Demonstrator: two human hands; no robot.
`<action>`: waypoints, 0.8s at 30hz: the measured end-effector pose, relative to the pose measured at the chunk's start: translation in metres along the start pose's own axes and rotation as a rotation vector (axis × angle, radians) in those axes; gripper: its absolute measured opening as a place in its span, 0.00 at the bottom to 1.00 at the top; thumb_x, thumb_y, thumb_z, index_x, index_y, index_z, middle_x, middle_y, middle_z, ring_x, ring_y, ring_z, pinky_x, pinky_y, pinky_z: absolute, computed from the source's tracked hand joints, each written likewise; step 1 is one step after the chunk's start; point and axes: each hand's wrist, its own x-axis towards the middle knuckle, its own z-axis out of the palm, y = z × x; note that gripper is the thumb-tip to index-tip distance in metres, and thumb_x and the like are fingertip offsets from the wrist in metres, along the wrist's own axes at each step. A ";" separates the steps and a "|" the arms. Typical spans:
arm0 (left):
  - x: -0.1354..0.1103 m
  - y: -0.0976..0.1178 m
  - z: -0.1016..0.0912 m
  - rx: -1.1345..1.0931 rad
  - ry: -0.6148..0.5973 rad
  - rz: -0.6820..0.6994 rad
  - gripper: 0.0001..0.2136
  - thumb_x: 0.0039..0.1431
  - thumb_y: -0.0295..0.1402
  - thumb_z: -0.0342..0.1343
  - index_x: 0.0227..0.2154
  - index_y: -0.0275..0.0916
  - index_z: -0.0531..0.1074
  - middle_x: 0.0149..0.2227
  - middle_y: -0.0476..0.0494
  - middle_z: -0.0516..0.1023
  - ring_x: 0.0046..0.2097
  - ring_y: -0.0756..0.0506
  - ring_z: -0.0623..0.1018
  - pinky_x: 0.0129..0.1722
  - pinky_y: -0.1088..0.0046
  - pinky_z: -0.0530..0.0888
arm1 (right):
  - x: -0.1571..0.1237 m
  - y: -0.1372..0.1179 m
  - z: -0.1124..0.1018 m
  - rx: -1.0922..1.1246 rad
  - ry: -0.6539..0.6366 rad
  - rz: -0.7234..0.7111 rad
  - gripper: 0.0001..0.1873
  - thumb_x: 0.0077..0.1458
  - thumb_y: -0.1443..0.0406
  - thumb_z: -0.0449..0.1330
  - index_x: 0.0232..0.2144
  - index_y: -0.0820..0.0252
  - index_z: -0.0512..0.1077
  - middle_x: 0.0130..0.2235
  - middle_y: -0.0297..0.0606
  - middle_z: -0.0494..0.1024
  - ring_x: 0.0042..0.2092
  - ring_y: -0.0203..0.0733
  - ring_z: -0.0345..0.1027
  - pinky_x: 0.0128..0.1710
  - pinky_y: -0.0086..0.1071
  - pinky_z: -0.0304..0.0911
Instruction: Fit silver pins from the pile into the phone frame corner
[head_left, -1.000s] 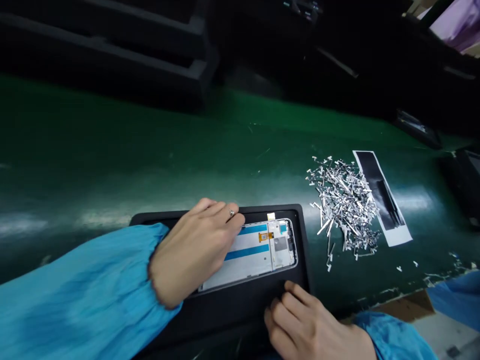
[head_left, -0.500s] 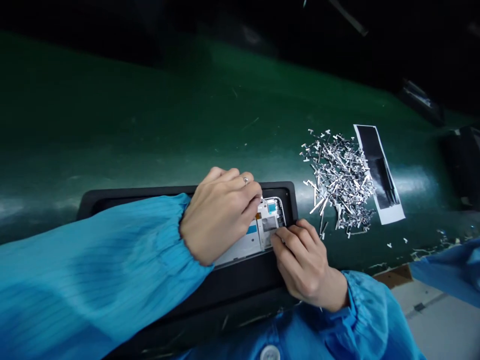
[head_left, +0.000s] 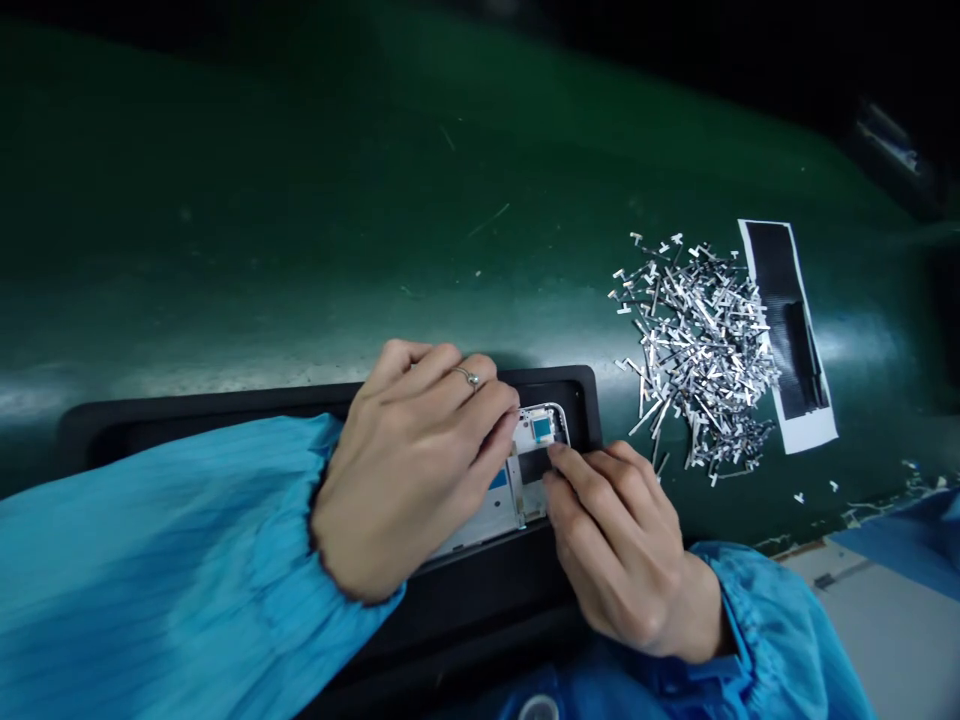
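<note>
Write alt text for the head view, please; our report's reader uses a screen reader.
Two hands in blue sleeves work on a phone frame lying in a black tray on a green bench: the left hand rests on it, and the right hand presses its fingers at the frame's top end. A pile of small metal strips lies to the right, beside a black-and-white sheet.

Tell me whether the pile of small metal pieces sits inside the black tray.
No, the metal pieces lie on the green mat, right of the black tray.
</note>
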 end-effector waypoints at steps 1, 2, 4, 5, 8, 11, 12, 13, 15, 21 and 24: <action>0.000 0.000 0.000 0.002 -0.001 -0.001 0.13 0.59 0.29 0.39 0.25 0.33 0.67 0.26 0.43 0.69 0.31 0.44 0.68 0.32 0.65 0.62 | 0.002 0.001 0.001 -0.029 -0.011 -0.009 0.14 0.51 0.74 0.45 0.39 0.74 0.65 0.46 0.53 0.66 0.43 0.49 0.58 0.45 0.43 0.56; 0.000 0.000 0.000 -0.001 -0.002 -0.006 0.13 0.59 0.29 0.40 0.25 0.33 0.67 0.26 0.44 0.69 0.31 0.44 0.68 0.32 0.64 0.62 | 0.003 0.001 0.003 -0.053 -0.016 -0.022 0.15 0.51 0.74 0.45 0.39 0.74 0.65 0.47 0.54 0.65 0.43 0.50 0.58 0.45 0.43 0.56; -0.001 0.000 0.000 -0.013 0.010 -0.011 0.13 0.59 0.28 0.40 0.25 0.34 0.67 0.26 0.44 0.69 0.30 0.45 0.68 0.32 0.64 0.62 | 0.006 0.002 0.006 -0.083 -0.020 -0.045 0.15 0.51 0.73 0.44 0.39 0.75 0.65 0.47 0.54 0.65 0.43 0.50 0.59 0.44 0.43 0.56; -0.002 0.000 -0.001 -0.022 0.019 -0.016 0.12 0.59 0.28 0.40 0.25 0.34 0.67 0.26 0.44 0.69 0.30 0.45 0.68 0.31 0.64 0.62 | 0.006 0.003 0.007 -0.090 -0.017 -0.051 0.15 0.51 0.73 0.44 0.39 0.75 0.65 0.47 0.54 0.66 0.43 0.51 0.59 0.44 0.43 0.56; -0.002 0.000 -0.001 -0.060 0.028 -0.033 0.11 0.58 0.26 0.41 0.25 0.35 0.66 0.26 0.45 0.70 0.30 0.46 0.68 0.31 0.64 0.62 | 0.007 0.003 0.009 -0.097 0.000 -0.055 0.15 0.51 0.73 0.43 0.38 0.74 0.66 0.46 0.54 0.67 0.42 0.50 0.60 0.43 0.43 0.57; -0.001 0.001 -0.002 -0.091 0.030 -0.043 0.09 0.58 0.25 0.43 0.26 0.36 0.66 0.26 0.46 0.70 0.30 0.45 0.68 0.31 0.64 0.63 | 0.006 0.003 0.009 -0.088 0.012 -0.055 0.15 0.51 0.73 0.44 0.37 0.74 0.66 0.46 0.54 0.67 0.41 0.50 0.61 0.42 0.43 0.58; -0.001 0.001 -0.002 -0.095 0.034 -0.039 0.08 0.58 0.25 0.43 0.26 0.36 0.66 0.26 0.46 0.70 0.30 0.45 0.69 0.31 0.63 0.63 | 0.006 0.003 0.009 -0.083 0.010 -0.053 0.14 0.51 0.73 0.44 0.37 0.74 0.66 0.46 0.55 0.67 0.40 0.50 0.61 0.42 0.43 0.58; 0.000 0.001 -0.002 -0.100 0.033 -0.041 0.08 0.58 0.25 0.44 0.26 0.36 0.66 0.26 0.46 0.70 0.30 0.45 0.69 0.31 0.63 0.63 | 0.006 0.002 0.009 -0.079 0.010 -0.050 0.14 0.51 0.73 0.44 0.37 0.74 0.66 0.46 0.55 0.67 0.40 0.50 0.61 0.42 0.43 0.58; 0.000 0.002 -0.002 -0.106 0.036 -0.042 0.08 0.58 0.25 0.45 0.26 0.35 0.66 0.26 0.45 0.70 0.30 0.45 0.69 0.31 0.63 0.63 | 0.006 0.002 0.009 -0.077 0.012 -0.044 0.14 0.51 0.73 0.45 0.36 0.74 0.66 0.46 0.55 0.67 0.40 0.51 0.61 0.42 0.43 0.58; -0.002 0.003 -0.001 -0.064 0.078 -0.011 0.06 0.56 0.23 0.48 0.25 0.32 0.66 0.25 0.44 0.70 0.30 0.44 0.69 0.30 0.63 0.63 | 0.005 0.001 0.011 -0.089 0.032 -0.047 0.13 0.51 0.73 0.45 0.36 0.74 0.66 0.46 0.55 0.66 0.40 0.50 0.61 0.43 0.43 0.58; -0.002 0.004 -0.001 -0.053 0.066 -0.016 0.06 0.56 0.23 0.48 0.25 0.33 0.66 0.25 0.43 0.71 0.29 0.44 0.69 0.30 0.63 0.63 | 0.005 0.002 0.010 -0.091 0.017 -0.049 0.14 0.51 0.73 0.45 0.37 0.74 0.66 0.47 0.55 0.66 0.41 0.51 0.60 0.42 0.43 0.58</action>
